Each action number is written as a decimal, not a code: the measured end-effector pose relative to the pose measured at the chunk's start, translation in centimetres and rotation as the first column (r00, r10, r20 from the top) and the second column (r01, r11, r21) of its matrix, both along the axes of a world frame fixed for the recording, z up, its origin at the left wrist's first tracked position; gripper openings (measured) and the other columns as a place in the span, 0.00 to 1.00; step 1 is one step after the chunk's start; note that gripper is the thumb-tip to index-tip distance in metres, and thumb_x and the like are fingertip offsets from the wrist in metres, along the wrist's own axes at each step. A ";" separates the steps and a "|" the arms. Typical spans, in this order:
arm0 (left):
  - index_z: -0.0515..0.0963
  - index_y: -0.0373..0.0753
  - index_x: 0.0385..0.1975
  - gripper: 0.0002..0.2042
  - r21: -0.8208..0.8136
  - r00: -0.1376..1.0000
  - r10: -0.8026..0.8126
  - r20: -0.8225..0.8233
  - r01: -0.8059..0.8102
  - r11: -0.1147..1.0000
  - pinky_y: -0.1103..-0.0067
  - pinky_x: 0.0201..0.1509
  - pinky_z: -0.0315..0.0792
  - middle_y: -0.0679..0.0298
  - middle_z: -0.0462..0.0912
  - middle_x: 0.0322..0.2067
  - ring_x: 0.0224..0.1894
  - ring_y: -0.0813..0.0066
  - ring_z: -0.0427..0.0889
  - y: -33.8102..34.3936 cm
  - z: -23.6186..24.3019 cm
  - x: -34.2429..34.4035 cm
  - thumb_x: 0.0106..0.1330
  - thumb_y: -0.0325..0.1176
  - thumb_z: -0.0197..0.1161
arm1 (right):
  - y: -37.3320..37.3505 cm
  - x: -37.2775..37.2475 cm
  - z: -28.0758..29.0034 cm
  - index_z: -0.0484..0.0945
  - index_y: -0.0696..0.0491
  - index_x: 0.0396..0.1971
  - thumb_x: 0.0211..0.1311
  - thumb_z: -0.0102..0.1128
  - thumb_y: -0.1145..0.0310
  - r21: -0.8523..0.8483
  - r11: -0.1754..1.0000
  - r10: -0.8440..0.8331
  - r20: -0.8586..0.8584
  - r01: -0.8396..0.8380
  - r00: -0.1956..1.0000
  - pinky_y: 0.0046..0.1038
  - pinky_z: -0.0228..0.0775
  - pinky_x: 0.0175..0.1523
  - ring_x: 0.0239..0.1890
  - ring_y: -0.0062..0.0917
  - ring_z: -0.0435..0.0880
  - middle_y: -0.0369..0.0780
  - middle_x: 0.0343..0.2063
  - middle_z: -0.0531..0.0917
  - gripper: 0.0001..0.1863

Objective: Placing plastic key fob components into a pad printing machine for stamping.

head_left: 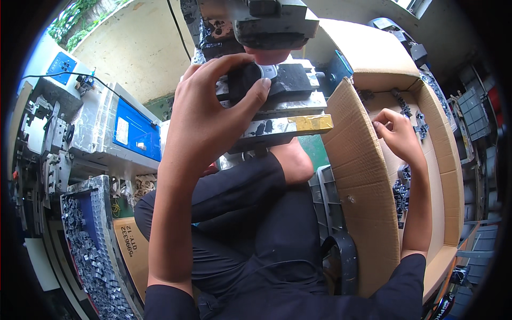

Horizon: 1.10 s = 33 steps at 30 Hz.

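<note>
My left hand (210, 101) reaches up to the machine and pinches a small rounded silver-grey part (269, 71) with a dark mark on its face, between thumb and fingers. The part sits at the black fixture block (294, 80), just under a pinkish soft pad (268, 56) on the machine head (277, 26). Off to the right, my right hand (399, 136) hangs over the open cardboard box (354, 176), its fingers curled together. Whatever those fingers hold, if anything, is hidden. Dark small parts (421, 127) lie in the box near that hand.
At the lower left stands a tray (105, 213) heaped with small grey parts. A metal cabinet with a blue panel (136, 130) is left of the machine. A metal plate with a yellow-taped end (314, 124) juts out above my knee. Grey crates (474, 128) are stacked far right.
</note>
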<state>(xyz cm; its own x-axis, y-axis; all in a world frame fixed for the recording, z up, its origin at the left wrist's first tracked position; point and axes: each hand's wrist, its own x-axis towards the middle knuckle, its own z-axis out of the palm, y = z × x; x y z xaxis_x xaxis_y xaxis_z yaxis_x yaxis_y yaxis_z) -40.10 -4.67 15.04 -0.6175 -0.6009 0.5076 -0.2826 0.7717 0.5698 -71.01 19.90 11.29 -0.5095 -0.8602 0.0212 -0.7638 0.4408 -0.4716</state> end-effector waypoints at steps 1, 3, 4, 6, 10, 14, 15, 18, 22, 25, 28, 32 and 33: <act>0.84 0.35 0.56 0.24 0.001 1.000 -0.001 0.000 0.001 1.000 0.70 0.62 0.75 0.52 0.87 0.50 0.56 0.62 0.84 0.0 0.0 0.0 0.67 0.45 0.75 | -0.1 0.1 0.2 0.83 0.64 0.42 0.73 0.62 0.72 -0.024 0.997 -0.070 0.032 0.071 0.997 0.28 0.82 0.43 0.34 0.27 0.91 0.44 0.34 0.89 0.09; 0.85 0.35 0.53 0.22 0.029 1.000 0.007 0.005 -0.007 1.000 0.69 0.61 0.74 0.53 0.87 0.49 0.54 0.63 0.85 0.0 0.2 0.0 0.67 0.45 0.74 | -0.4 0.1 0.4 0.81 0.64 0.42 0.75 0.60 0.72 -0.046 0.989 -0.139 0.066 0.142 0.988 0.27 0.83 0.41 0.34 0.26 0.92 0.44 0.35 0.88 0.09; 0.85 0.35 0.53 0.22 0.029 1.000 0.007 0.005 -0.007 1.000 0.69 0.61 0.74 0.53 0.87 0.49 0.54 0.63 0.85 0.0 0.2 -0.1 0.67 0.45 0.74 | -0.5 0.2 0.5 0.80 0.63 0.43 0.77 0.59 0.71 -0.089 0.977 -0.183 0.115 0.193 0.976 0.25 0.84 0.41 0.35 0.26 0.93 0.43 0.36 0.87 0.09; 0.84 0.35 0.52 0.21 0.092 1.000 -0.022 -0.017 0.024 0.995 0.68 0.61 0.73 0.54 0.87 0.48 0.52 0.62 0.85 -0.2 0.0 -0.1 0.68 0.45 0.73 | -0.7 0.3 0.7 0.77 0.61 0.47 0.81 0.54 0.71 -0.147 0.960 -0.210 0.182 0.238 0.961 0.25 0.89 0.43 0.38 0.27 0.94 0.42 0.40 0.86 0.08; 0.84 0.35 0.53 0.21 0.041 1.000 0.008 0.000 -0.008 0.999 0.67 0.62 0.73 0.53 0.87 0.49 0.53 0.62 0.85 0.0 0.1 -0.2 0.68 0.45 0.73 | -0.5 -0.9 0.2 0.74 0.58 0.51 0.84 0.50 0.71 -0.408 0.890 -0.045 0.362 0.202 0.931 0.29 0.91 0.49 0.43 0.29 0.93 0.42 0.41 0.85 0.08; 0.84 0.36 0.54 0.22 0.027 1.000 0.009 0.001 -0.009 1.000 0.66 0.64 0.72 0.53 0.88 0.50 0.55 0.61 0.84 -0.1 0.0 -0.1 0.68 0.45 0.73 | -1.0 -0.1 0.9 0.76 0.57 0.52 0.84 0.51 0.67 -0.504 0.832 0.053 0.488 0.232 0.871 0.30 0.90 0.53 0.46 0.29 0.93 0.44 0.44 0.86 0.10; 0.84 0.37 0.56 0.23 0.031 1.000 0.000 0.000 0.000 1.000 0.66 0.65 0.72 0.53 0.88 0.50 0.56 0.61 0.84 -0.1 0.0 0.0 0.68 0.45 0.73 | -1.1 0.2 1.1 0.76 0.57 0.52 0.84 0.51 0.67 -0.504 0.832 0.054 0.488 0.231 0.871 0.30 0.90 0.53 0.46 0.29 0.93 0.44 0.44 0.86 0.10; 0.83 0.36 0.58 0.24 0.036 1.000 0.002 0.004 -0.002 0.999 0.66 0.66 0.71 0.53 0.87 0.51 0.57 0.61 0.84 -0.1 0.0 0.1 0.68 0.46 0.73 | -1.2 0.9 1.4 0.76 0.56 0.51 0.84 0.52 0.62 -0.536 0.812 0.110 0.530 0.232 0.841 0.31 0.90 0.52 0.46 0.29 0.93 0.44 0.46 0.87 0.12; 0.83 0.35 0.59 0.26 0.073 1.000 0.009 0.024 -0.011 0.997 0.66 0.68 0.71 0.52 0.86 0.53 0.58 0.60 0.84 0.2 0.3 -0.1 0.68 0.46 0.73 | -0.6 0.3 1.2 0.77 0.54 0.52 0.82 0.55 0.57 -0.552 0.809 0.231 0.612 0.200 0.756 0.33 0.89 0.53 0.46 0.30 0.92 0.45 0.48 0.87 0.15; 0.83 0.33 0.58 0.26 0.082 0.999 -0.002 0.033 -0.001 0.997 0.66 0.69 0.70 0.53 0.86 0.54 0.60 0.60 0.83 0.0 0.4 0.0 0.68 0.46 0.73 | -1.0 1.6 1.9 0.78 0.55 0.54 0.81 0.57 0.56 -0.576 0.807 0.289 0.573 0.126 0.767 0.34 0.88 0.56 0.49 0.31 0.92 0.46 0.50 0.87 0.17; 0.83 0.35 0.58 0.25 -0.035 0.998 -0.015 0.055 0.016 0.999 0.66 0.70 0.70 0.53 0.86 0.54 0.61 0.60 0.81 -0.2 0.3 0.2 0.69 0.46 0.73 | -2.1 4.8 3.4 0.79 0.55 0.56 0.80 0.59 0.57 -0.602 0.798 0.311 0.453 0.029 0.836 0.35 0.86 0.58 0.53 0.32 0.91 0.47 0.53 0.86 0.18; 0.82 0.38 0.60 0.21 -0.043 0.996 -0.044 0.081 0.048 0.998 0.67 0.69 0.71 0.54 0.86 0.55 0.62 0.62 0.81 0.2 0.6 0.5 0.73 0.42 0.70 | -3.9 6.9 5.1 0.82 0.56 0.57 0.75 0.66 0.64 -0.654 0.744 0.418 0.295 -0.137 0.860 0.35 0.84 0.62 0.57 0.34 0.89 0.45 0.54 0.87 0.17; 0.81 0.39 0.61 0.20 -0.035 0.995 -0.049 0.087 0.052 0.998 0.68 0.68 0.71 0.54 0.86 0.55 0.62 0.62 0.82 0.3 0.7 0.5 0.74 0.41 0.69 | -4.6 7.7 5.6 0.82 0.56 0.57 0.73 0.69 0.66 -0.678 0.712 0.457 0.249 -0.183 0.854 0.35 0.84 0.62 0.57 0.34 0.89 0.45 0.53 0.88 0.17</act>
